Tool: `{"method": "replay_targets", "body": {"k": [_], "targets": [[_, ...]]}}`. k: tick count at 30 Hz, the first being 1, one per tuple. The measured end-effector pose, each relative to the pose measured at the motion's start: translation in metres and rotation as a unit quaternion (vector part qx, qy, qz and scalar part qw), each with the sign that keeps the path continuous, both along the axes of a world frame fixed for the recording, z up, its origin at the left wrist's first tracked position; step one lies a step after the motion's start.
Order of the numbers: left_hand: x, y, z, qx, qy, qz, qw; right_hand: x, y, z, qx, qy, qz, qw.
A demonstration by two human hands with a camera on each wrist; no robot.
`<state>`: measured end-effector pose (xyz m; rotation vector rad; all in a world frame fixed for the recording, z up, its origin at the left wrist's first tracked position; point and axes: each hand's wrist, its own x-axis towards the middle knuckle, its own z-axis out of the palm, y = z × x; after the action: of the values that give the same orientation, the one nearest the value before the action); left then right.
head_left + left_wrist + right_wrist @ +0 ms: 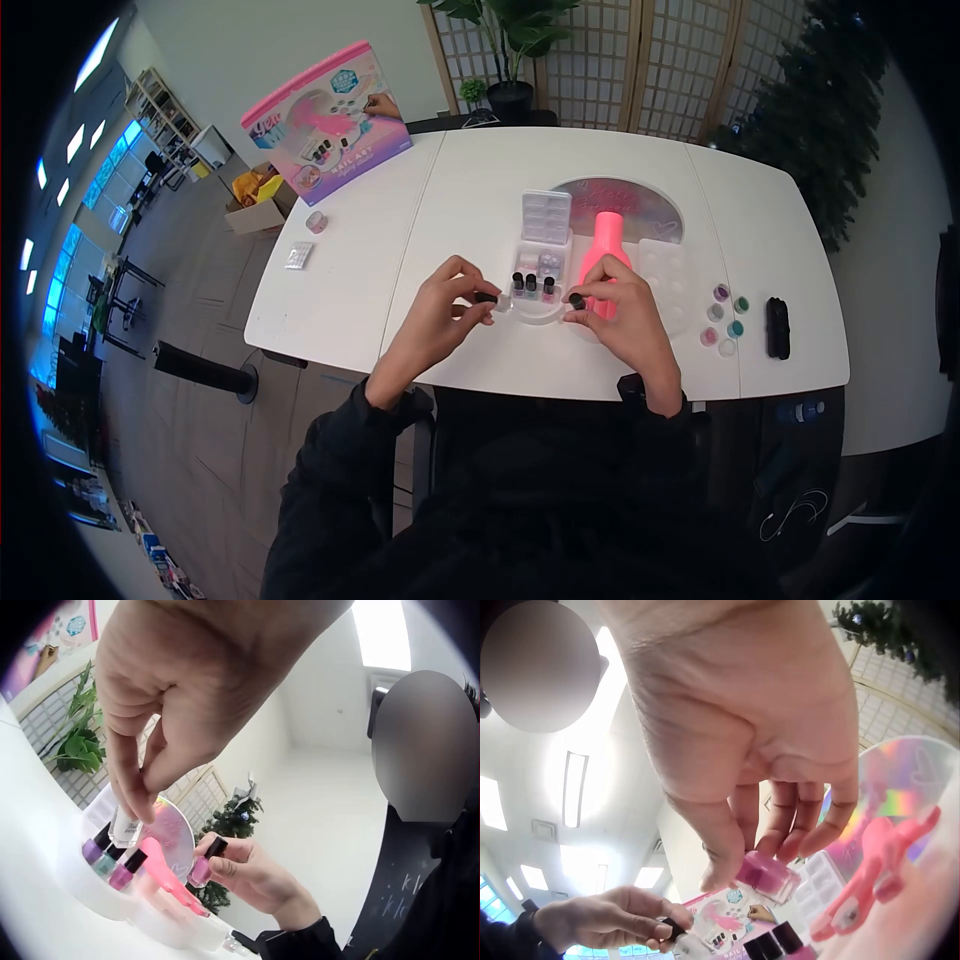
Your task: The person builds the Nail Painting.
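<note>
My left hand [438, 312] pinches a clear nail polish bottle [126, 829] with a black cap, held just left of the white nail art station [540, 314]. A pink nail polish bottle [768, 876] is gripped by my right hand [628, 312], its black cap showing in the left wrist view. Between the hands, purple [92, 850], teal [106, 864] and pink [121, 879] nail polish bottles stand in a row at the station's front. The pink model hand [606, 232] lies on the station beside my right hand, partly hidden by it.
Behind the model hand rises a shiny half-round panel [655, 205]. A lidded compartment tray [546, 216] stands open. Several small glitter pots [736, 328] and a black case [777, 328] lie right. The nail art box [335, 130], a round jar [317, 222] and a packet [299, 256] are left.
</note>
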<state>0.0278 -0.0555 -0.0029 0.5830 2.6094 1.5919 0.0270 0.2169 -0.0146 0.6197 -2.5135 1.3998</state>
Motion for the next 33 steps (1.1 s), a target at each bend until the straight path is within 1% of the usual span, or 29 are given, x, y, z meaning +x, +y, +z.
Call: {"method": "replay_targets", "body": {"k": [1, 2, 3, 4, 5, 6, 7, 9, 12, 16, 17, 19, 21, 23, 25, 28, 29, 31, 33], "targets": [[-0.001, 0.003, 0.003, -0.012, 0.036, -0.013, 0.999, 0.0, -0.004, 0.001, 0.001, 0.002, 0.006, 1.0], [-0.004, 0.004, 0.002, -0.01, 0.039, -0.007, 0.999, 0.0, -0.008, 0.002, 0.01, -0.018, -0.003, 1.0], [-0.008, 0.007, -0.004, -0.014, 0.078, -0.01, 0.997, 0.003, -0.01, 0.002, 0.018, -0.04, -0.015, 0.999], [-0.012, 0.009, -0.006, -0.019, 0.118, -0.012, 0.993, 0.003, -0.012, 0.003, 0.018, -0.038, -0.012, 0.999], [-0.014, 0.013, -0.008, 0.0, 0.128, 0.012, 0.992, 0.004, -0.015, 0.004, 0.04, -0.038, -0.033, 0.998], [-0.015, 0.013, -0.007, -0.002, 0.129, 0.013, 0.992, 0.004, -0.019, 0.005, 0.063, -0.037, -0.056, 0.996], [-0.016, 0.013, -0.007, -0.01, 0.144, 0.016, 0.989, 0.003, -0.021, 0.004, 0.062, -0.035, -0.056, 0.996], [-0.018, 0.016, -0.01, -0.021, 0.167, 0.017, 0.986, 0.0, -0.022, -0.002, 0.018, -0.007, -0.062, 0.998], [-0.024, 0.017, -0.02, -0.039, 0.186, -0.008, 0.982, -0.002, -0.023, -0.006, 0.003, -0.018, -0.063, 0.998], [-0.032, 0.019, -0.031, -0.029, 0.218, -0.031, 0.975, -0.006, -0.026, -0.015, 0.015, -0.002, -0.053, 0.998], [-0.029, 0.021, -0.028, -0.023, 0.206, -0.027, 0.978, -0.007, -0.029, -0.016, 0.008, 0.0, -0.044, 0.999], [-0.028, 0.019, -0.025, -0.02, 0.194, -0.025, 0.981, -0.006, -0.028, -0.018, 0.016, 0.0, -0.064, 0.998], [-0.031, 0.02, -0.031, -0.047, 0.224, -0.034, 0.973, -0.006, -0.031, -0.018, 0.009, 0.009, -0.082, 0.997], [-0.032, 0.021, -0.035, -0.056, 0.23, -0.039, 0.971, -0.005, -0.031, -0.018, 0.006, 0.022, -0.099, 0.995], [-0.034, 0.02, -0.039, -0.064, 0.239, -0.041, 0.968, -0.006, -0.033, -0.02, -0.025, 0.02, -0.081, 0.996], [-0.036, 0.023, -0.044, -0.069, 0.232, -0.055, 0.969, -0.008, -0.037, -0.027, -0.04, 0.021, -0.077, 0.996], [-0.035, 0.023, -0.044, -0.074, 0.237, -0.05, 0.967, -0.006, -0.038, -0.027, -0.04, 0.018, -0.081, 0.996], [-0.034, 0.025, -0.043, -0.079, 0.243, -0.043, 0.966, -0.006, -0.041, -0.025, -0.004, 0.025, -0.082, 0.996], [-0.033, 0.025, -0.041, -0.082, 0.229, -0.038, 0.969, -0.004, -0.044, -0.025, 0.013, 0.015, -0.087, 0.996]]}}
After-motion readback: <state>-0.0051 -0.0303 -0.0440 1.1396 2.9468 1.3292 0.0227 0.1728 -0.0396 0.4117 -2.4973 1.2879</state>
